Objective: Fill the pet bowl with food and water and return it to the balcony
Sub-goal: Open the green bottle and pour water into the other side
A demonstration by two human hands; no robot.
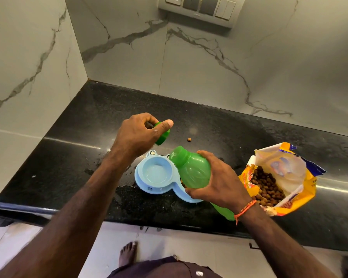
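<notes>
**Water going in, spills waiting to happen**

From the head camera, the right hand was wrapped around the green bottle, tipped with its open mouth over the left well of the blue pet bowl. The bowl sat close to the front edge of the black countertop. The left hand pinched the green cap above the counter, behind the bowl.

To my eye, tipping too steeply could send water over the shallow rim onto a counter that already looked wet, and towards the open kibble bag just right of the bowl. A nudge from either wrist might push the bowl off the front edge.

The bottle and hand covered the bowl's right well, so only a glimpse of kibble showed. I could not see how much water the bottle held. A stray kibble lay further back.
</notes>
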